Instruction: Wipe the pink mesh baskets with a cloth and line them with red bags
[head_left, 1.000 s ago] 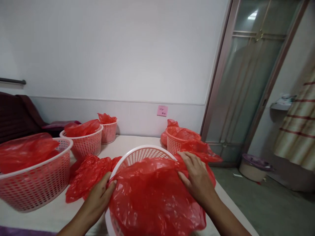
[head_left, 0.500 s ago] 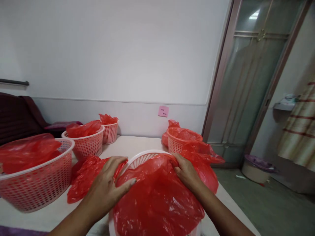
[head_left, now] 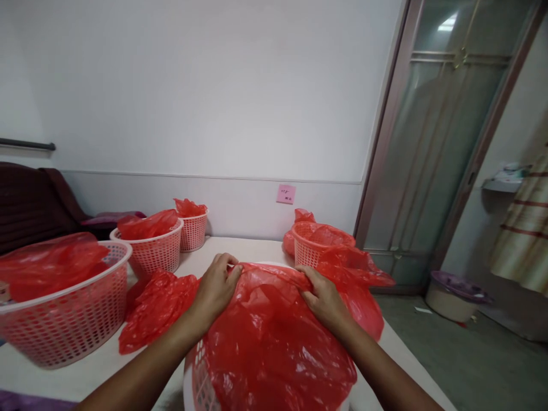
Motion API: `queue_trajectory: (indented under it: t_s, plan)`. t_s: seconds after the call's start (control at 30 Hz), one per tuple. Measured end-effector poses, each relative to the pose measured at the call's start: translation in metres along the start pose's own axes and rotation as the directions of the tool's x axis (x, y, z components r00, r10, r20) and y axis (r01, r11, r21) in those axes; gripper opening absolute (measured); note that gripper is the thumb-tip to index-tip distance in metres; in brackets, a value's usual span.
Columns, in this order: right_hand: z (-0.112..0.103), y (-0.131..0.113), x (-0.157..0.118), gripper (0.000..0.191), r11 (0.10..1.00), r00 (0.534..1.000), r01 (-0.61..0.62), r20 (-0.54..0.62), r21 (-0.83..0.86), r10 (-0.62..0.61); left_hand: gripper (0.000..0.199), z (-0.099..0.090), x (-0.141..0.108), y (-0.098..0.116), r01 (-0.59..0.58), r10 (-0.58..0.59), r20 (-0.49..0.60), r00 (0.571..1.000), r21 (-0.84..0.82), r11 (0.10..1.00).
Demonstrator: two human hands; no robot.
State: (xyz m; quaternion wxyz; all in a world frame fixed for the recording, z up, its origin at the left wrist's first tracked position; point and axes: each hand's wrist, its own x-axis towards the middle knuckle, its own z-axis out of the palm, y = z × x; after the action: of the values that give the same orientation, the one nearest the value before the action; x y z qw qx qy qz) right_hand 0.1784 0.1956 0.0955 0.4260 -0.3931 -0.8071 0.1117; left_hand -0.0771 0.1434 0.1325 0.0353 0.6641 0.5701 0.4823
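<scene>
Over the top of the white basket point(head_left: 200, 371) in front of me lies a red plastic bag point(head_left: 278, 342), its glossy, wrinkled film hiding most of the basket. My left grip point(head_left: 233, 271) pinches the bag's far edge between thumb and fingers. My right grip point(head_left: 305, 281) pinches that same edge farther right, so the film runs in a gathered band between the two. Only a sliver of the basket's far rim shows behind the band, and its slotted side shows below my left forearm.

Left of me on the white tabletop point(head_left: 240, 246), a crumpled red bag point(head_left: 158, 311) lies near my left forearm. Beyond it stand a large basket point(head_left: 68, 325), a medium basket point(head_left: 156, 251) and a small basket point(head_left: 194, 234), each with red plastic rising above its rim. Past my right grip stands a reddish basket point(head_left: 305, 251), with more red plastic point(head_left: 363, 305) bunched in front of it. Above the tabletop, a pink note point(head_left: 286, 194) is stuck to the wall point(head_left: 222, 103); its writing is too small to read.
</scene>
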Motion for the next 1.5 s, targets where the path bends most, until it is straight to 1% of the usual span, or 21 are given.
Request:
queue_trajectory:
  t_s: [0.07, 0.17, 0.23, 0.37, 0.47, 0.5, 0.6, 0.63, 0.77, 0.83, 0.93, 1.0, 1.07, 1.13, 1.2, 1.33, 1.5]
  plan:
    - [0.002, 0.001, 0.0, 0.042, 0.997, 0.995, 0.072, -0.074, -0.003, -0.072, 0.015, 0.005, 0.001, -0.001, 0.053, -0.053, 0.007, 0.999, -0.054, 0.997]
    - [0.003, 0.001, 0.003, 0.04, 0.986, 0.975, 0.166, -0.147, -0.005, -0.165, 0.017, 0.01, 0.002, 0.0, 0.075, -0.074, 0.019, 0.997, -0.122, 0.99]
    - [0.003, 0.001, 0.006, 0.032, 0.986, 0.976, 0.164, -0.15, 0.03, -0.158, 0.018, 0.011, 0.002, 0.0, 0.08, -0.076, 0.027, 0.997, -0.158, 0.984]
    - [0.001, 0.003, 0.014, 0.02, 0.988, 0.986, 0.088, -0.151, 0.125, -0.069, 0.019, 0.01, 0.005, -0.004, 0.093, -0.089, 0.031, 0.996, -0.216, 0.972]
    - [-0.001, 0.001, 0.018, 0.018, 0.988, 0.986, 0.082, -0.154, 0.128, -0.062, 0.019, 0.009, 0.007, -0.006, 0.101, -0.099, 0.018, 0.995, -0.248, 0.964]
    - [-0.002, 0.001, 0.019, 0.021, 0.989, 0.984, 0.095, -0.159, 0.115, -0.076, 0.017, 0.009, 0.007, -0.007, 0.1, -0.101, 0.008, 0.995, -0.254, 0.962]
    - [-0.003, -0.002, 0.02, 0.038, 0.983, 0.971, 0.172, -0.181, 0.065, -0.158, 0.013, 0.01, 0.009, -0.008, 0.084, -0.092, -0.019, 0.996, -0.27, 0.959]
    - [-0.003, -0.002, 0.019, 0.039, 0.978, 0.965, 0.201, -0.184, 0.055, -0.187, 0.013, 0.01, 0.009, -0.008, 0.072, -0.081, -0.021, 0.997, -0.274, 0.959]
    - [-0.005, -0.002, 0.017, 0.025, 0.957, 0.952, 0.277, -0.161, 0.088, -0.261, 0.01, 0.01, 0.011, -0.008, 0.011, -0.007, 0.014, 1.0, -0.286, 0.958]
    - [-0.006, -0.002, 0.016, 0.02, 0.951, 0.954, 0.287, -0.121, 0.113, -0.274, 0.014, 0.009, 0.012, -0.008, -0.001, 0.016, 0.046, 0.999, -0.299, 0.954]
    - [-0.007, 0.001, 0.018, 0.012, 0.953, 0.972, 0.235, -0.065, 0.194, -0.226, 0.027, 0.007, 0.014, -0.007, 0.015, 0.017, 0.095, 0.995, -0.328, 0.945]
    - [-0.008, 0.002, 0.021, 0.01, 0.947, 0.986, 0.164, -0.049, 0.275, -0.157, 0.031, 0.007, 0.016, -0.007, 0.055, -0.016, 0.115, 0.993, -0.34, 0.939]
    - [-0.009, 0.004, 0.024, 0.015, 0.934, 0.997, 0.08, -0.039, 0.348, -0.071, 0.034, 0.008, 0.018, -0.009, 0.117, -0.078, 0.127, 0.989, -0.34, 0.933]
    - [-0.01, 0.005, 0.025, 0.021, 0.922, 0.999, 0.015, -0.038, 0.386, 0.0, 0.034, 0.011, 0.021, -0.01, 0.173, -0.138, 0.125, 0.983, -0.331, 0.928]
    - [-0.011, 0.005, 0.026, 0.021, 0.923, 0.998, -0.02, -0.052, 0.385, 0.043, 0.031, 0.013, 0.022, -0.01, 0.198, -0.173, 0.107, 0.979, -0.325, 0.925]
    - [-0.009, 0.006, 0.031, 0.027, 0.933, 0.987, -0.083, -0.098, 0.351, 0.125, 0.022, 0.013, 0.024, -0.005, 0.207, -0.185, 0.095, 0.978, -0.341, 0.917]
    - [-0.002, 0.012, 0.042, 0.028, 0.936, 0.973, -0.161, -0.107, 0.315, 0.203, 0.028, 0.013, 0.028, -0.002, 0.251, -0.227, 0.108, 0.968, -0.36, 0.898]
